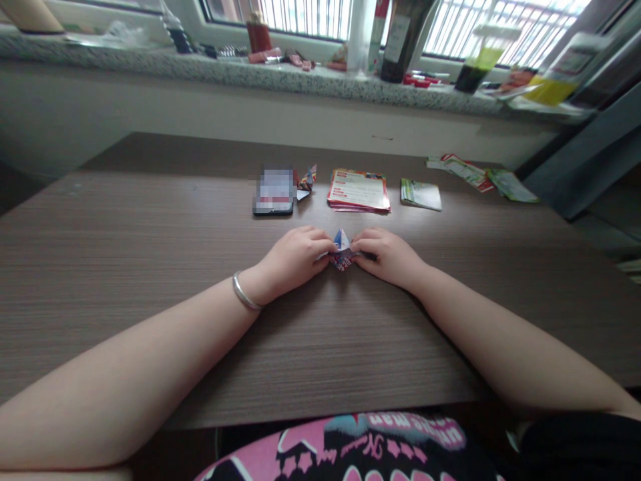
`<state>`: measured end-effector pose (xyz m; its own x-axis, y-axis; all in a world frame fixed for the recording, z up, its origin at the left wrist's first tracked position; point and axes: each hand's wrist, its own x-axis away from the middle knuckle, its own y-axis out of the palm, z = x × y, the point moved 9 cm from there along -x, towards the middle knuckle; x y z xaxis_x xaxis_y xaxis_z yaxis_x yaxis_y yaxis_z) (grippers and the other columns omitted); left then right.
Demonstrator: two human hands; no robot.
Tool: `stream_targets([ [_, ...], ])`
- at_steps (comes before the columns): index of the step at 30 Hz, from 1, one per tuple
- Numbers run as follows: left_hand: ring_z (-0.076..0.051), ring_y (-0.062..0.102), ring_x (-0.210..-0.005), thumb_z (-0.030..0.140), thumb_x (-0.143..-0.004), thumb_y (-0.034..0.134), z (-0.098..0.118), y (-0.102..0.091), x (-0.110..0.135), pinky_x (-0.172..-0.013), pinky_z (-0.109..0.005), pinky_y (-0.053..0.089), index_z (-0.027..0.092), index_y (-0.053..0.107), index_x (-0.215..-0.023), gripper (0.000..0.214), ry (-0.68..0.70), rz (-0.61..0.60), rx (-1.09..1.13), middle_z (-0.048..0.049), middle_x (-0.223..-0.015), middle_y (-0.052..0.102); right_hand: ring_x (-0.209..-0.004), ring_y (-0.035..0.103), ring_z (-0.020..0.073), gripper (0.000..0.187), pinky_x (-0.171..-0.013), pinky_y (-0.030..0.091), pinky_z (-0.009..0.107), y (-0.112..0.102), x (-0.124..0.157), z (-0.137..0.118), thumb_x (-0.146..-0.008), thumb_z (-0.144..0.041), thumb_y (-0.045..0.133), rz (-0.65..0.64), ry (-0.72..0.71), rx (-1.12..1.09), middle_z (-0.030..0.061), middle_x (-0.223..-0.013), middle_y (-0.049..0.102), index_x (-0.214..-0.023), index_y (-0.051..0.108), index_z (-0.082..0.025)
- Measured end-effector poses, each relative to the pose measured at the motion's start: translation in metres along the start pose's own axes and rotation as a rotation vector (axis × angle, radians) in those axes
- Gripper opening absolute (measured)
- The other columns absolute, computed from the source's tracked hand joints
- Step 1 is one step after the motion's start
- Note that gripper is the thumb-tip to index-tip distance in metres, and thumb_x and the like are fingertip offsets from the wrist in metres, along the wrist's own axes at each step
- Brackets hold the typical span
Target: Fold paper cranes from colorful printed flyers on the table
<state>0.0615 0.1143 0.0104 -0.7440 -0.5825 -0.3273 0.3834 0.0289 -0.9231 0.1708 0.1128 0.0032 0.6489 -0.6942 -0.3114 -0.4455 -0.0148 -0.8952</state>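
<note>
A small folded paper piece (342,259), patterned in red, white and blue with a pointed blue-and-white peak, is held between both hands above the table's middle. My left hand (300,254) pinches its left side, fingers closed. On the opposite side, my right hand (384,252) grips the paper's right edge between thumb and fingers. The fingertips hide parts of both edges. Beyond the left hand lies a phone (274,190) with a blurred screen. Close to the phone's right side sits another folded paper figure (307,182), patterned in red and yellow.
The brown wooden table (125,267) carries a stack of printed cards (359,190), a smaller pale green packet (420,194) and torn wrappers (468,172) at the far right. Behind, a granite windowsill (220,67) holds bottles and small clutter.
</note>
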Motion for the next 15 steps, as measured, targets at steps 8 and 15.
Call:
stream_targets([
  [8,-0.018,0.063,-0.095,0.014,-0.088,0.053,0.001,0.002,0.004,-0.087,-0.03,0.05,0.023,0.071,-0.101,0.024,0.015,-0.06,-0.002,-0.0052,-0.1,0.068,-0.096,0.062,0.0203,0.022,-0.084,0.048,0.033,-0.002,0.002,-0.011,-0.092,-0.02,0.051,-0.03,-0.045,0.048,0.0073,-0.101,0.069,-0.101,0.071,-0.023],
  [15,-0.018,0.065,-0.094,0.018,-0.092,0.051,0.01,0.002,0.002,-0.085,-0.03,0.052,0.022,0.071,-0.099,0.022,0.067,-0.091,-0.142,-0.005,-0.101,0.069,-0.092,0.061,0.0203,0.023,-0.082,0.047,0.032,-0.002,0.002,-0.017,-0.091,-0.016,0.052,-0.036,-0.035,0.149,0.0063,-0.1,0.068,-0.099,0.072,-0.024],
])
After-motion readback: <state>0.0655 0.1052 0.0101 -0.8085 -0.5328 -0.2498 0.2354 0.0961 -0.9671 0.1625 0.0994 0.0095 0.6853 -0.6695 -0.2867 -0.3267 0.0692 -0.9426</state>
